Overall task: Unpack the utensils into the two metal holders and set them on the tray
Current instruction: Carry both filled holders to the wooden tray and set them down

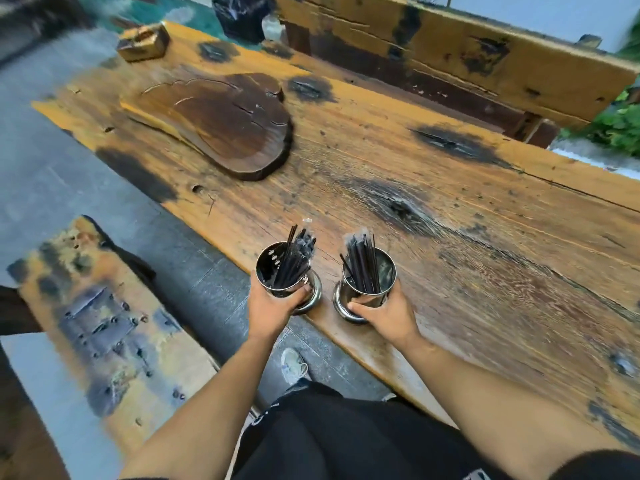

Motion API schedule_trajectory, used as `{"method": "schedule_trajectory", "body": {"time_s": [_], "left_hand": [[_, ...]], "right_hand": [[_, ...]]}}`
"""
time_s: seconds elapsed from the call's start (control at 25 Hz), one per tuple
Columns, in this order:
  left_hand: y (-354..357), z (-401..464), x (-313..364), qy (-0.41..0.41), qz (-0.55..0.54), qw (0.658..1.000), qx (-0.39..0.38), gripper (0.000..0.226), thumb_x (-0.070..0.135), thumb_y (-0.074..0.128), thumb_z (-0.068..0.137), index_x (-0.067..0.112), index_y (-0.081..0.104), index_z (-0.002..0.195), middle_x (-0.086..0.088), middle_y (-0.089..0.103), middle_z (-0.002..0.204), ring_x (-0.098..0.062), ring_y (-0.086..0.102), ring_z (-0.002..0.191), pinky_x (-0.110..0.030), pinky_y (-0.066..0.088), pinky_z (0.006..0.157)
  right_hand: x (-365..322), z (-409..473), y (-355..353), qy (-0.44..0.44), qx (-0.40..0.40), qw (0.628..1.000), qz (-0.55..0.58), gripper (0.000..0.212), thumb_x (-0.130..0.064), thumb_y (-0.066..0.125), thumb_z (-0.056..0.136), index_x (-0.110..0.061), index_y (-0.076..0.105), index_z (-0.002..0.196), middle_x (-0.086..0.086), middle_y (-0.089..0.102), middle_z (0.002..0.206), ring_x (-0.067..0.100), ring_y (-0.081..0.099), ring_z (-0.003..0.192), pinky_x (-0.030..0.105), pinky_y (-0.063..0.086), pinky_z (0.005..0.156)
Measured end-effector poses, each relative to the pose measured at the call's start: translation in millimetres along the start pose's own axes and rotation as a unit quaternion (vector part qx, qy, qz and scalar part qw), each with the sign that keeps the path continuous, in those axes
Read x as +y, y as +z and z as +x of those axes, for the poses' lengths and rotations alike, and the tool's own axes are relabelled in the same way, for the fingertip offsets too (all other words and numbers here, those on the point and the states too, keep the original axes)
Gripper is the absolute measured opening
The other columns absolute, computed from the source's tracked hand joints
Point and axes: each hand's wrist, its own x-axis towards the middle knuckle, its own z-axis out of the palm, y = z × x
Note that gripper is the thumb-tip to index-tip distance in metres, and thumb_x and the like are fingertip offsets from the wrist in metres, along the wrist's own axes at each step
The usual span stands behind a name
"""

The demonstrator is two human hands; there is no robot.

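Observation:
Two shiny metal holders stand side by side at the near edge of the wooden table. My left hand [273, 306] grips the left holder [277, 271], which carries a bundle of black utensils [294, 254] leaning right. My right hand [384, 313] grips the right holder [381, 271], also filled with black utensils [362, 265]. The dark wooden slab tray [221, 123] lies farther back to the left, apart from both holders, with nothing on it.
The long plank table [450, 209] stretches right and away. A small wooden block [143, 41] sits at its far left end, a black container [239, 15] beyond it. A bench [104, 323] is at my left, another bench [450, 53] across.

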Motion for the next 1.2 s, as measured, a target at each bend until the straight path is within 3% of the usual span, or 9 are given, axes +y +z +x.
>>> {"method": "schedule_trajectory", "body": {"time_s": [0.16,0.28,0.4,0.52,0.6,0.72,0.8,0.96,1.2], "left_hand": [[-40.8,49.2,-20.0,-0.007,-0.016,1.000,0.009,0.098,0.033,0.099,0.057,0.021,0.047,0.139,0.004,0.062,0.129,-0.012,0.060,0.119,-0.027,0.045,0.106],[-76.2,100.1,-32.7,-0.007,-0.024,1.000,-0.011,0.097,0.030,0.099,0.058,0.023,0.045,0.139,0.005,0.060,0.130,-0.009,0.058,0.120,-0.015,0.040,0.100],[-113.7,153.6,-40.3,-0.006,-0.024,0.999,-0.033,0.098,0.030,0.099,0.059,0.024,0.044,0.140,0.006,0.059,0.130,-0.007,0.057,0.119,-0.006,0.037,0.095],[-150.6,200.4,-45.6,-0.004,-0.014,0.998,-0.054,0.095,0.031,0.099,0.060,0.023,0.045,0.137,0.006,0.060,0.127,-0.008,0.057,0.118,-0.011,0.038,0.096],[-168.3,224.7,-49.1,-0.006,-0.008,0.998,-0.065,0.090,0.031,0.099,0.060,0.028,0.045,0.132,0.009,0.059,0.124,-0.006,0.057,0.114,-0.010,0.038,0.094],[-186.8,252.8,-51.2,-0.004,-0.007,0.998,-0.060,0.096,0.037,0.099,0.056,0.028,0.045,0.135,0.009,0.060,0.126,-0.007,0.058,0.117,-0.018,0.040,0.103],[-194.4,269.5,-53.5,-0.013,-0.008,0.998,-0.057,0.098,0.036,0.099,0.056,0.025,0.045,0.138,0.007,0.060,0.128,-0.008,0.058,0.119,-0.021,0.042,0.106],[-198.5,291.0,-46.6,-0.018,-0.008,0.999,-0.040,0.097,0.034,0.098,0.058,0.028,0.043,0.138,0.010,0.059,0.126,-0.007,0.057,0.117,-0.008,0.036,0.095],[-200.8,307.3,-39.3,-0.035,0.018,0.999,-0.004,0.098,0.035,0.098,0.059,0.024,0.045,0.141,0.010,0.060,0.125,-0.007,0.058,0.116,-0.022,0.041,0.104]], "right_hand": [[-47.7,22.8,53.4,-0.014,-0.014,1.000,-0.003,0.091,-0.056,0.092,0.054,-0.037,0.045,0.129,-0.010,0.078,0.097,0.002,0.070,0.102,0.032,0.053,0.096],[-85.7,44.8,104.0,-0.017,-0.012,1.000,0.000,0.095,-0.053,0.092,0.054,-0.033,0.045,0.133,-0.011,0.077,0.099,0.001,0.069,0.103,0.024,0.050,0.092],[-119.8,63.4,156.3,-0.006,0.004,1.000,0.008,0.092,-0.056,0.092,0.054,-0.035,0.045,0.131,-0.011,0.077,0.100,0.003,0.069,0.103,0.031,0.052,0.098],[-156.1,76.0,202.1,0.008,0.010,1.000,0.022,0.080,-0.044,0.093,0.063,-0.030,0.048,0.129,-0.016,0.078,0.089,0.000,0.069,0.099,0.036,0.051,0.099],[-172.8,83.9,223.5,0.003,0.025,0.999,0.026,0.078,-0.048,0.092,0.062,-0.043,0.047,0.125,-0.015,0.078,0.092,0.002,0.068,0.102,0.037,0.050,0.099],[-189.1,98.7,244.7,0.004,0.022,1.000,0.010,0.075,-0.056,0.091,0.057,-0.056,0.043,0.116,-0.012,0.077,0.101,0.004,0.067,0.106,0.036,0.050,0.099],[-196.5,113.2,254.3,0.003,0.011,1.000,0.000,0.082,-0.057,0.091,0.056,-0.050,0.044,0.122,-0.011,0.077,0.103,0.004,0.068,0.107,0.038,0.051,0.101],[-201.5,146.4,262.7,-0.003,0.001,1.000,-0.003,0.091,-0.060,0.092,0.051,-0.045,0.046,0.128,-0.010,0.076,0.105,0.005,0.069,0.107,0.041,0.052,0.103],[-214.4,175.9,277.7,-0.025,-0.024,0.999,0.008,0.079,-0.052,0.093,0.054,-0.046,0.048,0.119,-0.011,0.076,0.103,0.004,0.070,0.104,0.036,0.053,0.099]]}}
